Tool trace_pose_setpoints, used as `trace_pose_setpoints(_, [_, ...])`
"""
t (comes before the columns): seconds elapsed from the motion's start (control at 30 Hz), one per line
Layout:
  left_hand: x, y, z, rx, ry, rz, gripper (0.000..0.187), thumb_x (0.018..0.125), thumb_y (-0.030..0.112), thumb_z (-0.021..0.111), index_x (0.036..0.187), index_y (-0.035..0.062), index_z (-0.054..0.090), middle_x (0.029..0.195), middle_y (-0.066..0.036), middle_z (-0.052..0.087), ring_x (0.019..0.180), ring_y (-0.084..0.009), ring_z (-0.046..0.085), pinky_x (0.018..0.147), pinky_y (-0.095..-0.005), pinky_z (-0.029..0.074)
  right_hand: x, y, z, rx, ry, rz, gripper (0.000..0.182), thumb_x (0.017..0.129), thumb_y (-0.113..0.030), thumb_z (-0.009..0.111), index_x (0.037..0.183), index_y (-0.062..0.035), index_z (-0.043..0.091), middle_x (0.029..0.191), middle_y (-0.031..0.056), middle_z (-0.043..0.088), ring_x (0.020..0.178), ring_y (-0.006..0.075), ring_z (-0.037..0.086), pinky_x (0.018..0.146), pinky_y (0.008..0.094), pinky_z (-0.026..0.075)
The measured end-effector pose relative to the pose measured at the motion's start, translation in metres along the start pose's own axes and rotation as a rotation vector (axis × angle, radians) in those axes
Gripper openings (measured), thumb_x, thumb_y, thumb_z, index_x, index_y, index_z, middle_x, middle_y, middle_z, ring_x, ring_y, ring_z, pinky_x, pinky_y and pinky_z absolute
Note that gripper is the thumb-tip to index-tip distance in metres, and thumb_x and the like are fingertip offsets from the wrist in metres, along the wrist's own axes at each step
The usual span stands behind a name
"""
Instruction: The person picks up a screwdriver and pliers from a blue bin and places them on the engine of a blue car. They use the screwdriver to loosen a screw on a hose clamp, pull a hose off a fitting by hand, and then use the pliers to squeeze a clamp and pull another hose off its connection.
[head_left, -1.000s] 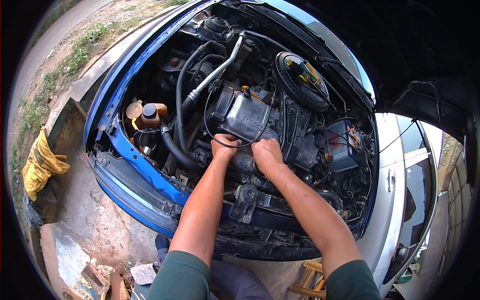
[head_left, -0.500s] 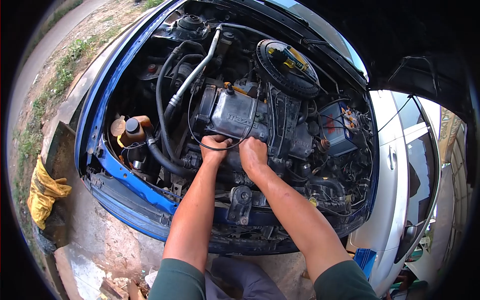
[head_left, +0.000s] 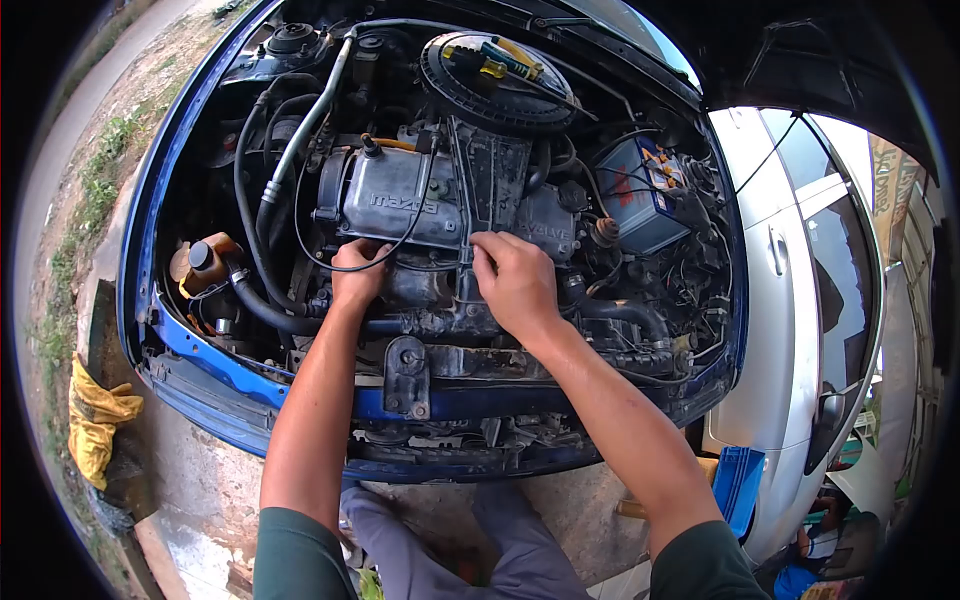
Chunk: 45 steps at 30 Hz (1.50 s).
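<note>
- Head view, open engine bay [head_left: 180,150] of a blue car: fills most of the frame, bonnet raised at far right, front crossmember nearest the body.
- Silver car [head_left: 790,330]: parked just beside, at right.
- Engine valve cover [head_left: 400,205]: grey metal, lettering upside down from this side, centre of the bay, just beyond both hands.
- Round air cleaner housing [head_left: 495,85]: far centre, yellow-handled tool [head_left: 500,60] lying on top.
- Battery [head_left: 640,200]: blue-sided, right of the engine, well apart from the hands.
- Black radiator hose [head_left: 265,305]: curving from the left toward the engine front, passing just left of the left hand.
- Coolant reservoir [head_left: 205,265]: amber with black cap, near left corner of the bay.
- Yellow cloth [head_left: 95,425]: on the ground, far left, outside the car.
- Right hand [head_left: 515,280]: partly curled, fingertips pinching at the thin black cable [head_left: 375,262] or a small fitting at the cover's lower right edge; exact contact too small to tell.
- Left hand [head_left: 355,272]: closed, fingers tucked down at the engine's near face below the cover, touching the same cable loop; what lies inside the grip cannot be told.
- Step judged in hand: working the cable or a fastening along the near lower edge of the valve cover.
- Next move judged to call for: fine fingertip pressure in a cramped gap, wrists kept clear of the hose and latch bracket [head_left: 405,375].
</note>
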<state>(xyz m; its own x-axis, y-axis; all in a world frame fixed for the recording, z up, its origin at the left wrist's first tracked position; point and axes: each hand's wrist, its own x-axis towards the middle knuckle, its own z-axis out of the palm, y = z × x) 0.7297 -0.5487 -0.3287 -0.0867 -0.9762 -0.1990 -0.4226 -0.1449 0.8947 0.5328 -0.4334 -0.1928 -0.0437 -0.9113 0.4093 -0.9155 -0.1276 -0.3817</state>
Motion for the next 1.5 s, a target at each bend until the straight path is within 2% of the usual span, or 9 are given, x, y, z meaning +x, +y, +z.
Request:
trace_pose_setpoints(0.17, [-0.033,0.012,-0.012,0.319,-0.162,0.108,0.039,0.099,0.026,0.069,0.123,-0.0047,0.072,0.109,-0.026,0.076,0.106,-0.0407,0.074,0.095,-0.0459,0.056,-0.014,0.103,-0.069,0.166,-0.142,0.377,0.015,0.094,-0.009,0.068,0.103,-0.0024,0.079,0.094,0.0203,0.077,0.088,0.0385,0.075,0.083,0.0448,0.058])
trace_pose_setpoints(0.27, [-0.056,0.011,-0.019,0.409,-0.14,0.296,0.04,0.101,0.028,0.067,0.124,-0.0045,0.072,0.106,-0.026,0.077,0.103,-0.0386,0.075,0.094,-0.0441,0.056,-0.038,0.156,-0.079,0.173,-0.298,0.353,0.018,0.095,-0.007,0.066,0.107,-0.0023,0.078,0.098,0.0203,0.077,0.097,0.0369,0.074,0.09,0.0442,0.057])
trace_pose_setpoints(0.33, [-0.069,0.023,-0.021,0.411,-0.137,0.232,0.04,0.101,0.029,0.067,0.123,-0.0043,0.073,0.106,-0.025,0.077,0.102,-0.0369,0.075,0.093,-0.0427,0.056,-0.055,0.173,-0.082,0.189,-0.37,0.309,0.021,0.094,-0.002,0.066,0.111,0.0017,0.076,0.098,0.0195,0.079,0.092,0.0294,0.077,0.086,0.0382,0.059])
trace_pose_setpoints(0.57, [-0.116,0.078,-0.022,0.207,-0.037,0.117,0.035,0.104,0.025,0.066,0.118,-0.0068,0.074,0.103,-0.019,0.079,0.1,-0.0234,0.076,0.091,-0.036,0.056,-0.069,0.196,-0.059,0.254,-0.475,0.207,0.026,0.096,-0.004,0.06,0.117,0.0021,0.074,0.11,0.0226,0.077,0.107,0.0348,0.074,0.097,0.0417,0.056])
trace_pose_setpoints(0.97, [-0.18,0.159,0.087,0.211,-0.097,0.439,0.019,0.097,0.01,0.07,0.111,-0.0013,0.077,0.09,-0.023,0.076,0.074,-0.0316,0.074,0.068,-0.0364,0.054,-0.049,0.185,-0.043,0.097,-0.917,0.268,0.056,0.086,-0.044,0.081,0.123,-0.0018,0.075,0.113,0.0215,0.077,0.122,0.0368,0.067,0.118,0.0537,0.033])
trace_pose_setpoints(1.07, [-0.163,0.137,0.124,0.372,-0.268,0.344,0.027,0.1,0.016,0.065,0.109,-0.007,0.075,0.092,-0.031,0.072,0.084,-0.0438,0.072,0.076,-0.042,0.056,-0.04,0.189,-0.038,0.269,-0.96,0.431,0.043,0.084,-0.038,0.085,0.111,-0.0051,0.08,0.106,0.0185,0.078,0.105,0.0309,0.074,0.097,0.0423,0.052])
trace_pose_setpoints(1.23, [-0.122,0.116,0.168,0.5,-0.466,0.023,0.034,0.103,0.023,0.06,0.108,-0.0085,0.073,0.098,-0.03,0.075,0.09,-0.0415,0.074,0.083,-0.0405,0.057,-0.039,0.211,-0.026,0.513,-1.012,0.473,0.037,0.085,-0.027,0.085,0.113,-0.0036,0.079,0.097,0.0121,0.079,0.086,0.0173,0.07,0.08,0.0355,0.053])
trace_pose_setpoints(1.33, [-0.116,0.128,0.183,-0.654,-0.434,-0.641,0.032,0.105,0.024,0.059,0.121,-0.0028,0.063,0.108,-0.012,0.068,0.097,-0.0275,0.069,0.084,-0.0455,0.057,-0.049,0.207,-0.038,0.486,-0.927,0.434,0.036,0.087,-0.021,0.08,0.116,0.0001,0.077,0.098,0.0131,0.078,0.086,0.0184,0.069,0.08,0.0359,0.053])
trace_pose_setpoints(1.5, [-0.102,0.109,0.208,-0.989,-0.188,-0.772,0.03,0.101,0.019,0.065,0.121,-0.0035,0.063,0.113,-0.017,0.068,0.097,-0.0283,0.069,0.081,-0.0454,0.058,-0.054,0.211,-0.047,0.706,-0.886,0.427,0.037,0.091,-0.015,0.064,0.125,-0.0032,0.074,0.106,0.0142,0.078,0.091,0.023,0.072,0.087,0.0384,0.054])
